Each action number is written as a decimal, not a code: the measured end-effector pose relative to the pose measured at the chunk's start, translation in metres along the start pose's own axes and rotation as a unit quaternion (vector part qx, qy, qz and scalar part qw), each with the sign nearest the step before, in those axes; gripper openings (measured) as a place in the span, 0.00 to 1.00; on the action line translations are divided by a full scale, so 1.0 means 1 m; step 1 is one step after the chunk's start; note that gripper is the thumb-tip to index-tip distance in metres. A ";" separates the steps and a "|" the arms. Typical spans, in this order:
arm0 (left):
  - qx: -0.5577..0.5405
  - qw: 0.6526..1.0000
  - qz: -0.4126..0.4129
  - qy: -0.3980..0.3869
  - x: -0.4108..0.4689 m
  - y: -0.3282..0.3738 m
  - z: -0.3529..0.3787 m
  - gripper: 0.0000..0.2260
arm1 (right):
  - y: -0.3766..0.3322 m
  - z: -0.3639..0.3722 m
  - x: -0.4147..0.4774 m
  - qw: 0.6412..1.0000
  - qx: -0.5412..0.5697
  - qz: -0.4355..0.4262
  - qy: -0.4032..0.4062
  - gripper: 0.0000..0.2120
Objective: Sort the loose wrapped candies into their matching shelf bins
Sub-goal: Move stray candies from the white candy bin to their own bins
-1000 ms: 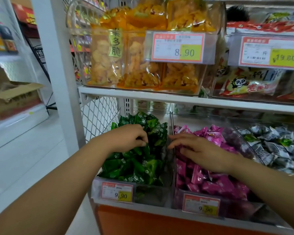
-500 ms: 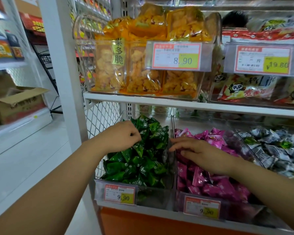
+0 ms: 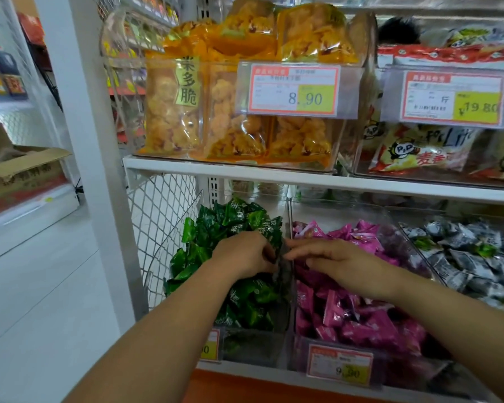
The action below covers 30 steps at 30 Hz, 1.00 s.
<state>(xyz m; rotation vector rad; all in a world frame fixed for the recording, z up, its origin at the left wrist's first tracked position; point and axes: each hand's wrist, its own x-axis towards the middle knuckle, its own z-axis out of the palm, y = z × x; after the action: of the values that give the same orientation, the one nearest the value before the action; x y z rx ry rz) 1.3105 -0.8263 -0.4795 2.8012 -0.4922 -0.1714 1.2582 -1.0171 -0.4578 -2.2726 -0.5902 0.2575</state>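
Green wrapped candies (image 3: 239,216) fill the left clear bin (image 3: 253,344) on the lower shelf. Pink wrapped candies (image 3: 361,321) fill the middle bin (image 3: 396,365), and grey-and-white candies (image 3: 463,257) with a few green ones mixed in fill the right bin. My left hand (image 3: 245,254) is over the green pile, its fingers curled on a green candy beside the clear divider (image 3: 288,216). My right hand (image 3: 341,260) lies flat on the pink candies, with straight fingers pointing left and fingertips at the divider.
The upper shelf (image 3: 245,173) hangs close above the bins and carries orange snack bags (image 3: 233,132) and panda-print packets (image 3: 419,152). White wire mesh (image 3: 157,216) walls off the left side. A cardboard box (image 3: 21,175) sits on a neighbouring shelf across the aisle.
My left hand slid right across the green candies to the divider. My right hand's fingertips shifted left to meet it there. The two hands now nearly touch.
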 end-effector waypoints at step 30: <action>-0.335 0.929 0.091 0.126 -0.066 0.073 -0.037 0.03 | -0.015 0.001 -0.055 0.965 0.114 -0.033 0.232 0.12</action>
<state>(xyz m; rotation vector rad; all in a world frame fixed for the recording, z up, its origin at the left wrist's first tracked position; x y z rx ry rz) 1.2319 -0.8595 -0.4179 2.0591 -0.5078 0.0557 1.2047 -1.0346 -0.4472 -1.9892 -0.3653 -0.2282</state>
